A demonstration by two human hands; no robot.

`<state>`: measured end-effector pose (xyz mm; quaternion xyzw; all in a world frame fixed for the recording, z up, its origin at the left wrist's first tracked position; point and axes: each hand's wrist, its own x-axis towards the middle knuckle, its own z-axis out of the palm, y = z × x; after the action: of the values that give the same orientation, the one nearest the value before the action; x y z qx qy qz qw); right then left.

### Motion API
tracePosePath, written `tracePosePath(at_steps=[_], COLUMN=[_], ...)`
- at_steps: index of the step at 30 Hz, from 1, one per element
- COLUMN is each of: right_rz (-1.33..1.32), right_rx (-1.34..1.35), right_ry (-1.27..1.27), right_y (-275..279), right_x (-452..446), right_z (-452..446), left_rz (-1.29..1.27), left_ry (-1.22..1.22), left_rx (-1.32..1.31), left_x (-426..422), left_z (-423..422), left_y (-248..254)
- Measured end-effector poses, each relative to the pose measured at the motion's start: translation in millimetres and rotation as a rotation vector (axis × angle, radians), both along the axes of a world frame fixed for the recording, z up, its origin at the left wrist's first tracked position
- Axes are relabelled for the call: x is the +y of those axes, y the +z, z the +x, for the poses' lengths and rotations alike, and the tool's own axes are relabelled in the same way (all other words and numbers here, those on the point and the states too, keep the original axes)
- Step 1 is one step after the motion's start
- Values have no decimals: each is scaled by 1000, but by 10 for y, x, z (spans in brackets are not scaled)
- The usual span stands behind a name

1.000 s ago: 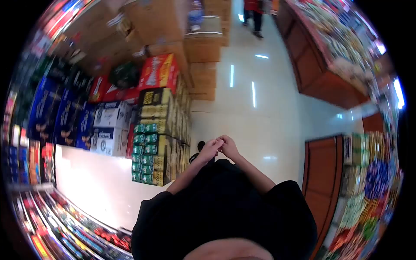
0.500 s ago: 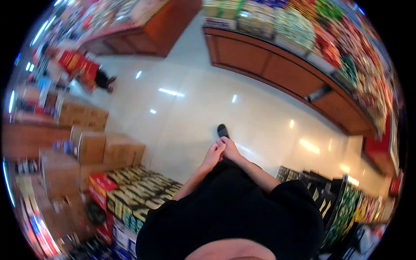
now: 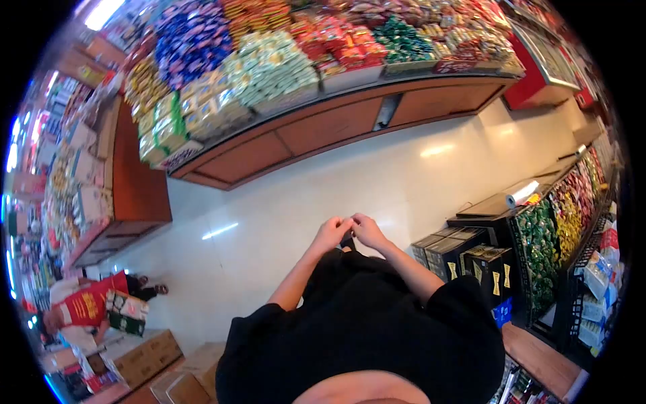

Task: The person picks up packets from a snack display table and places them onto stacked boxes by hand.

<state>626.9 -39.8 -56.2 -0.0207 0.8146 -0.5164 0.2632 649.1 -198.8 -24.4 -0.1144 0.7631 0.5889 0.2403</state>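
Both of my hands meet in front of my black shirt, above the pale shiny floor. My left hand has its fingers curled, and the fingertips touch those of the other hand. My right hand is also closed, fingers bent inward. Whether anything small is pinched between the fingertips is too small to tell. Part of a dark shoe shows just below the hands.
A long brown counter with packaged goods curves across the top. Another counter stands left. At lower left, a person in a red vest holds a package, near cardboard boxes. Black boxes and a bagged-goods rack stand right.
The view has swung to the right, bringing the long counter across the front and the stacked cartons out to the lower left. My hands stay together at my front, now slightly wider apart at the wrists.
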Motion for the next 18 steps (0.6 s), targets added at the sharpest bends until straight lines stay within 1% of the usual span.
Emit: tracePosePath(at_steps=[2,3,4,7,8,10,11,12,14,17,18], right_rz=[-49,-87,-127,-276,-330,-353,-364,-356,-340,-354,-331], right_rx=[27,9,-12,-95,-129,-206,-246,-272,-336,-366,-360], right_ry=[-133,-242,-351,-598,-663,-756,-796,-815,-842,-766,-722], right_y=[54,118,209,211,177,147,108,40,-193,-378,-386], right_x=[239,351,466,811,916,1078,1154,1238,1372,1544,1561], right_z=[-498,-695,-864,-1230,-1321,-1515,-1645,-1797,-2160,-2989,-3300], left_rz=[-56,-87,-48,5,-20,-56,-74,-21,-51,-61,-102], left_ry=[-66,-99,-132,-252,-302,-433,-493,-537,-591,-585,-603], left_rx=[93,141,174,132,121,98,86,50,37,-9,-51], left_x=[141,201,263,510,597,754,834,908,1079,1327,1396], left_z=[-644,-932,-1179,-1806,-1975,-2261,-2407,-2545,-2813,-3359,-3577], left_y=[103,136,156,217,185,145,109,-57,-96,-63,-6])
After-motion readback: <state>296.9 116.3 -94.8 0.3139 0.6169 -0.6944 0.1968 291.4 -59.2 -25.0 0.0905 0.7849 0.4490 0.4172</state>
